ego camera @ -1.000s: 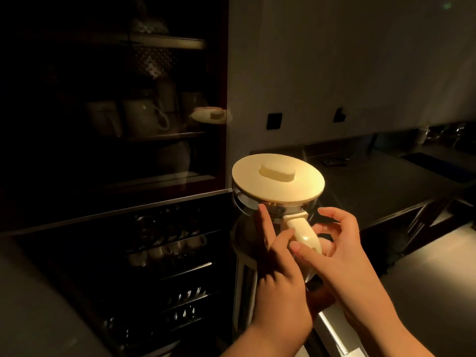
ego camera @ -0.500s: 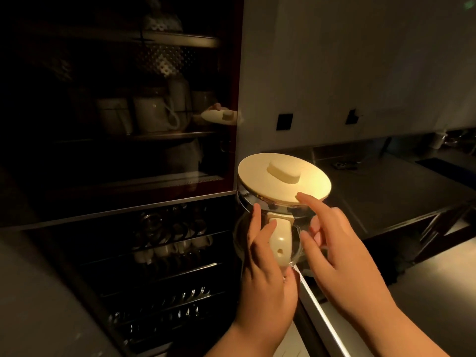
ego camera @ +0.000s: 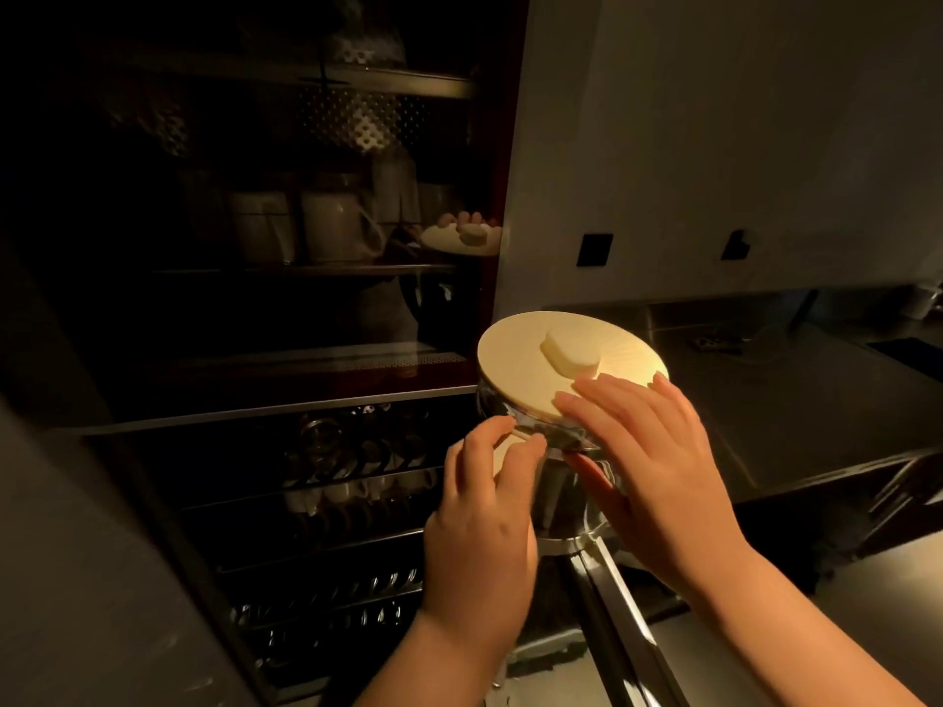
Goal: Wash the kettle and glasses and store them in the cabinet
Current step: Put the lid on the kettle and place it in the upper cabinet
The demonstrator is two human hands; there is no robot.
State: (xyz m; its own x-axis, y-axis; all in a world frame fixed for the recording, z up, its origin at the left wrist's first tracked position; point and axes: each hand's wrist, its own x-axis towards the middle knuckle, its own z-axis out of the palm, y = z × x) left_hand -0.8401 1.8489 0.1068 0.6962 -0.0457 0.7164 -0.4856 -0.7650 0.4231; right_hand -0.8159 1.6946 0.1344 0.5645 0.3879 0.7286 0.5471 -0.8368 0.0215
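Dim light. I see the cabinet [ego camera: 316,278] at far left, mugs [ego camera: 331,227] on its shelf, glasses [ego camera: 326,446] racked below. My left hand [ego camera: 479,528] is curled around the handle side of the kettle [ego camera: 556,451], held aloft before the cabinet. My right hand [ego camera: 658,472] lies spread, fingertips on the cream lid [ego camera: 525,364]. Steel counter [ego camera: 796,400] at right.

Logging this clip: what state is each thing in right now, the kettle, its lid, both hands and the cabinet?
Kettle: held up in front of the cabinet, upright.
Lid: on the kettle.
Left hand: wrapped around the kettle's handle.
Right hand: open, fingers resting on the lid's edge.
Cabinet: dark; mugs on a shelf.
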